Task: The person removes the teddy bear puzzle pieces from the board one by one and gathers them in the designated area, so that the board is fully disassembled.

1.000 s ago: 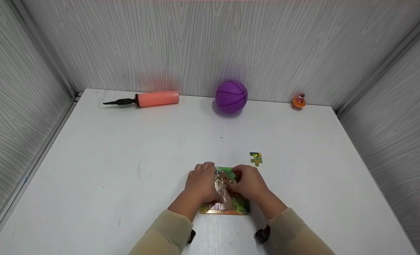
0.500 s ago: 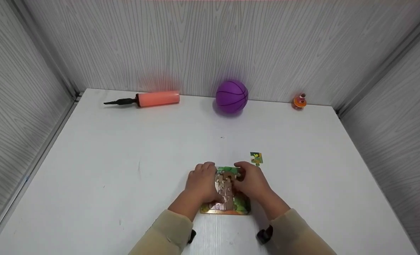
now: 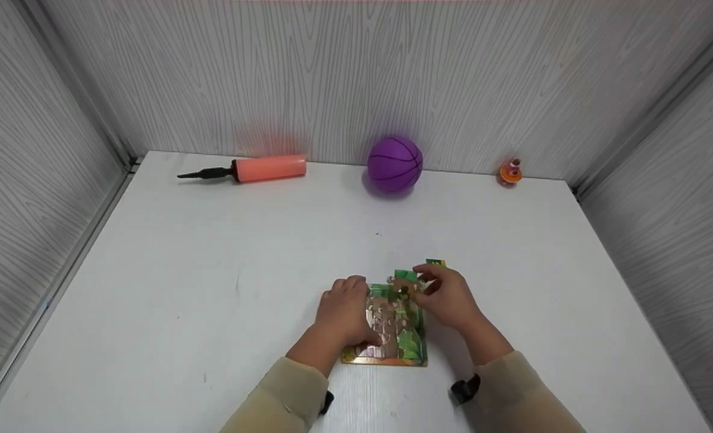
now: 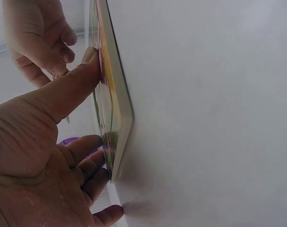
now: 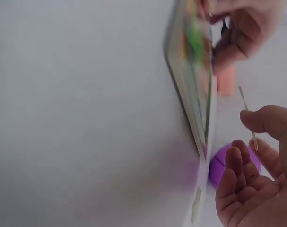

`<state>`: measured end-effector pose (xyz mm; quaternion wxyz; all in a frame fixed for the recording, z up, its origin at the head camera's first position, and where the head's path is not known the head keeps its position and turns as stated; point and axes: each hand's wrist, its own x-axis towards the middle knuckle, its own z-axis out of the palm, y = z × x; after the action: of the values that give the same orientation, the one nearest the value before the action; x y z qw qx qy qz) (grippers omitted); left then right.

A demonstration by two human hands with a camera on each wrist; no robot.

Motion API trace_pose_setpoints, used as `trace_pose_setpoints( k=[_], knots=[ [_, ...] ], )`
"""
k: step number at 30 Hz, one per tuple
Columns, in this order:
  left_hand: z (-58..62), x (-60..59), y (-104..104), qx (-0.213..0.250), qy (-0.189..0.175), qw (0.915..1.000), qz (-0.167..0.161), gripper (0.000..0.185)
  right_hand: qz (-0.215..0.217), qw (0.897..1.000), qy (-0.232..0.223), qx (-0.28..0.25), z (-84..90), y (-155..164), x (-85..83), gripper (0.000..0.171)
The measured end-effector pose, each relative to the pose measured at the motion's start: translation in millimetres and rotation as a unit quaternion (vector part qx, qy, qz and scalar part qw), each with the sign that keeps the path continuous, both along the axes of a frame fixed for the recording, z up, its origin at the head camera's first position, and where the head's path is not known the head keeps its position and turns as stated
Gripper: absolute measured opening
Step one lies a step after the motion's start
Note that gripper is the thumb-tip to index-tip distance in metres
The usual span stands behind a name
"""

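From the head, the jigsaw piece (image 3: 404,282), green and brown with rounded knobs, sat pinched in the right hand (image 3: 450,297) over the far right corner of the jigsaw board (image 3: 386,332). The left hand (image 3: 342,313) lay spread along the board's left side, thumb and fingers apart. A second piece (image 3: 434,261) showed partly behind the right hand, on the white table (image 3: 284,252). The purple basketball (image 3: 395,164) stood well beyond, between a balloon pump (image 3: 270,169) and a small toy figure (image 3: 510,172).

From the left wrist, the left thumb pressed flat on the board's face while fingers touched its far end and one fingertip met the table. The board looked rigid and thin, light enough, I judged, to skid on that smooth top unless pinned. Its glossy face seemed likely to be slippery, so the bare border looked the better place for a steadying thumb.

From the right wrist, the piece showed edge-on, clear of the board, clamped between thumb and index finger with the other fingers curled below. It looked very thin and stiff, probably card and nearly weightless. I judged its knobs the fragile part, apt to bend or fray, so opposite straight edges seemed the soundest hold; exactly which edges the fingertips covered I could not tell
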<state>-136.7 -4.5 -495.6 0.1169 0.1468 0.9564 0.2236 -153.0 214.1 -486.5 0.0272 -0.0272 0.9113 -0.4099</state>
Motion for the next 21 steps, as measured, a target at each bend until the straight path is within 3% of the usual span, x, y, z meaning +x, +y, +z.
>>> trace_pose_setpoints(
  k=[6, 12, 21],
  knots=[
    [1.2, 0.6, 1.8, 0.004, -0.001, 1.0, 0.002, 0.11, 0.017, 1.0, 0.014, 0.004, 17.1, 36.1, -9.1, 0.048],
    [1.3, 1.0, 0.8, -0.003, 0.008, 1.0, 0.002, 0.11, -0.005, 0.999, -0.008, 0.046, 34.7, 73.9, -23.4, 0.049],
    [0.0, 1.3, -0.6, -0.003, 0.004, 1.0, -0.004, 0.108, -0.027, 0.998, -0.025, 0.046, 29.9, 109.8, -34.0, 0.051]
  ],
)
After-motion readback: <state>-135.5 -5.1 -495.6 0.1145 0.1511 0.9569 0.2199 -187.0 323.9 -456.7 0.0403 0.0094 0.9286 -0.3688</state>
